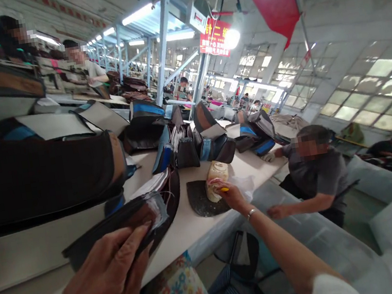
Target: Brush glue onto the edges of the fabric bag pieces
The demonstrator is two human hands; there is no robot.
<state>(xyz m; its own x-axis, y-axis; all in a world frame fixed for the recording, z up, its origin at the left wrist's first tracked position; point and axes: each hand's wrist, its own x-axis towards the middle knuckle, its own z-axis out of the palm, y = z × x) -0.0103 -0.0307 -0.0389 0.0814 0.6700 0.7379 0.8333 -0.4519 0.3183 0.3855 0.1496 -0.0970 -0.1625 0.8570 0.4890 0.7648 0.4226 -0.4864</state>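
My left hand (pixel 104 283) lies near the table's front edge, fingers pressed on a dark brown leather piece (pixel 126 223) with a clear plastic-covered end. My right hand (pixel 227 194) reaches out across the white table (pixel 193 226) and closes on a small yellow tool (pixel 223 189). It rests against a cream-coloured jar (pixel 215 178) that stands on a dark round pad (pixel 202 200). A thin bracelet circles my right wrist.
Piles of black and blue bag parts (pixel 184 144) crowd the table's middle. A large dark padded piece (pixel 39 180) lies at left. A person in a grey shirt (pixel 318 173) leans at the table's right; others sit at the far left. Clear plastic sheeting (pixel 317 242) covers bins at right.
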